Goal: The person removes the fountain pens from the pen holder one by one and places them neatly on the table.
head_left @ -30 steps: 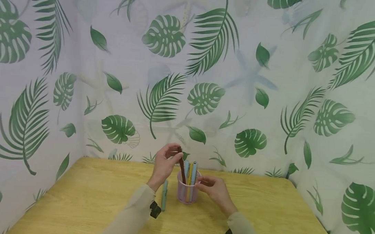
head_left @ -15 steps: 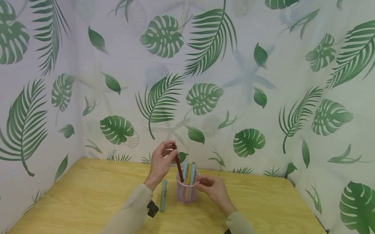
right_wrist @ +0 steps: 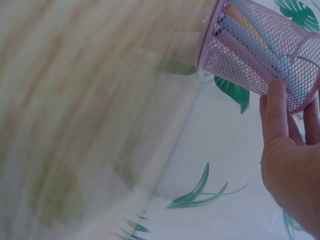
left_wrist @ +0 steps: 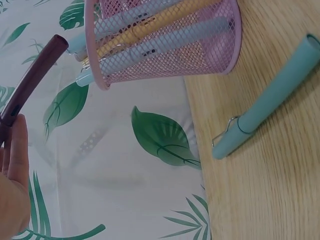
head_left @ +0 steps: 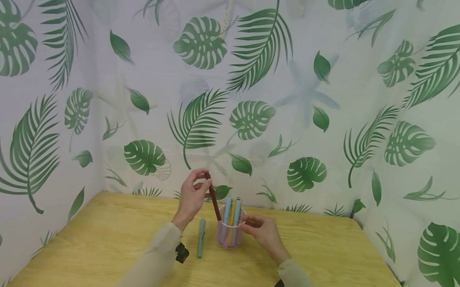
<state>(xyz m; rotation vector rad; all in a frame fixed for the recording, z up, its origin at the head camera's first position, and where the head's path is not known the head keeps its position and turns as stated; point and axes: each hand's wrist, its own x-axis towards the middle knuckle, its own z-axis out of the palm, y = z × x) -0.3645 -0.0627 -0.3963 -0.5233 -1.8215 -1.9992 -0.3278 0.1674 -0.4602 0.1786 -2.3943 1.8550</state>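
A dark red pen [head_left: 214, 198] is pinched near its upper end by my left hand [head_left: 191, 198], and it slants down with its lower end right at the left rim of the pink mesh pen holder [head_left: 223, 236]. In the left wrist view the same pen [left_wrist: 31, 82] points toward the holder's mouth, its end outside the mesh. My right hand [head_left: 264, 233] holds the holder's right side by the rim; its thumb lies against the mesh [right_wrist: 250, 55] in the right wrist view. Blue pens [head_left: 237, 211] and a yellow one [head_left: 232, 211] stand inside the upright holder.
A teal pen [head_left: 201, 238] with a clip lies on the wooden table [head_left: 128, 237], left of the holder. A leaf-patterned curtain [head_left: 253, 140] rises behind the table's back edge and along both sides.
My left hand has moved up and left, drawing the dark red pen from inside the holder out to its left rim. My right hand has stayed at the holder's rim.
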